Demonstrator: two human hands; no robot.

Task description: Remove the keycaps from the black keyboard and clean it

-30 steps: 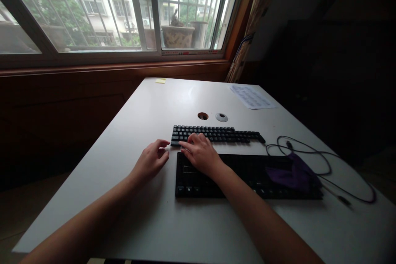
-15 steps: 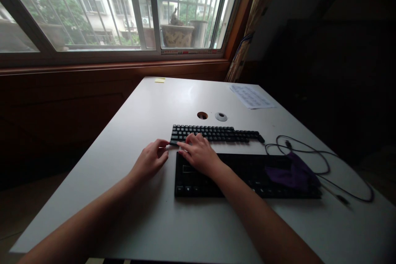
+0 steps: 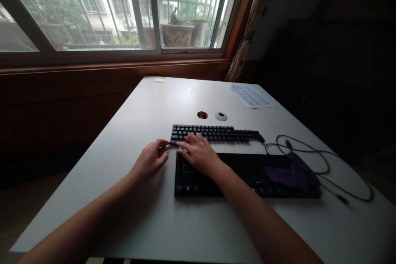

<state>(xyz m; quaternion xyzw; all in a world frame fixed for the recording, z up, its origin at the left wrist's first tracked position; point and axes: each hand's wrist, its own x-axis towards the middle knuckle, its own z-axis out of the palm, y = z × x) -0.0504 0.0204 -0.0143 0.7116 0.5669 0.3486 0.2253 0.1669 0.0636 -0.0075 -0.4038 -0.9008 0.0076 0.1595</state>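
Note:
Loose black keycaps (image 3: 210,133) lie in close rows on the white desk, forming a keyboard layout. My left hand (image 3: 151,157) is at their near left corner, with its fingers bent, its thumb apart and a fingertip against the end of a corner keycap (image 3: 173,142). Reaching in from the right, my right hand (image 3: 201,152) has its index finger stretched to the same keycap and its other fingers over the front rows. Under that wrist lies a black keyboard (image 3: 241,173), with a few keycaps visible along its front edge; my forearm covers part of it.
A purple cloth (image 3: 293,172) rests on the keyboard's right end. Its black cable (image 3: 328,161) loops over the right side of the desk (image 3: 130,222). Paper sheets (image 3: 252,97), a yellow sticky note (image 3: 160,79), a cable hole (image 3: 202,115) and its round cover (image 3: 221,116) are farther back.

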